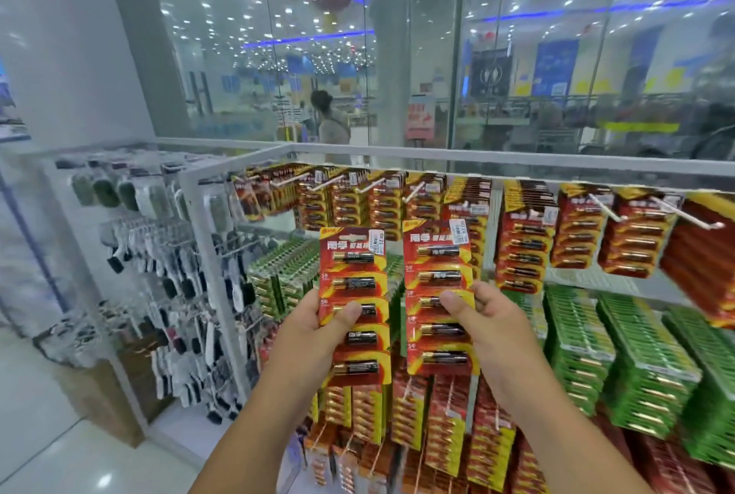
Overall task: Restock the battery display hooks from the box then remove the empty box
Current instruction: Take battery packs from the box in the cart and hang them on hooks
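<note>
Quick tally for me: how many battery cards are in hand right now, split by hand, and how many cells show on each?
Red card in left hand: 1 card, 5 cells
Red card in right hand: 1 card, 5 cells
Total: 2 cards, 10 cells

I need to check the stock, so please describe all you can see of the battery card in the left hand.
The battery card is a tall red and yellow strip, seemingly printed card under clear plastic, with five dark, gold-ended batteries lying crosswise, one above another. A white sticker sits at its top right corner. It is held nearly upright before the display. The left hand grips its lower left, thumb on the middle battery.
</note>
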A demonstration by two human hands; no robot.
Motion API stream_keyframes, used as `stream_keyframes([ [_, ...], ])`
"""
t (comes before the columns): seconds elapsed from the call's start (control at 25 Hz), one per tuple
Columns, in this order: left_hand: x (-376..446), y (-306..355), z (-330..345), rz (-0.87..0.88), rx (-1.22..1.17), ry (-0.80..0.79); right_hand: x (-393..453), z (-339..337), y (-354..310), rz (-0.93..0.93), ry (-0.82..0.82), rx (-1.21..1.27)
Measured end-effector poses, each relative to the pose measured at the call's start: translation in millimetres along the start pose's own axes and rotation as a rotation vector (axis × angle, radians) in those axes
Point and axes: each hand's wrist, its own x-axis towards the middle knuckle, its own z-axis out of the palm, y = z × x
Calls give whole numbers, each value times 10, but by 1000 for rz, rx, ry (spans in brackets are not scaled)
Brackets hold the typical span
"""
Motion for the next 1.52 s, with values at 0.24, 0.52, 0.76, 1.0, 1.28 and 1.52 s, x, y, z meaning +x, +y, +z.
stream_keyframes([
  [0.24, 835, 21, -34, -4, 4, 5, 718, 173, 14, 8, -21, 27],
  [0.52, 1646, -82, -180, -27, -5, -73, 1289, 472, 189, 10, 74, -21],
  [0.76, 2163, -110, -339, -25, -15, -171, 1516, 689, 222, 12, 157, -47],
  [1.0, 2463, -212, -412, -47, 3, -258, 1670, 859, 331, -16, 228, -71],
  [1.28, 2644, -256, -463, -52, -50, -367, 1662, 912, 432, -21, 310, -112],
  [1.52, 2718, -328, -540, -111, -59, -434, 1603, 922, 545, 25, 368, -100],
])
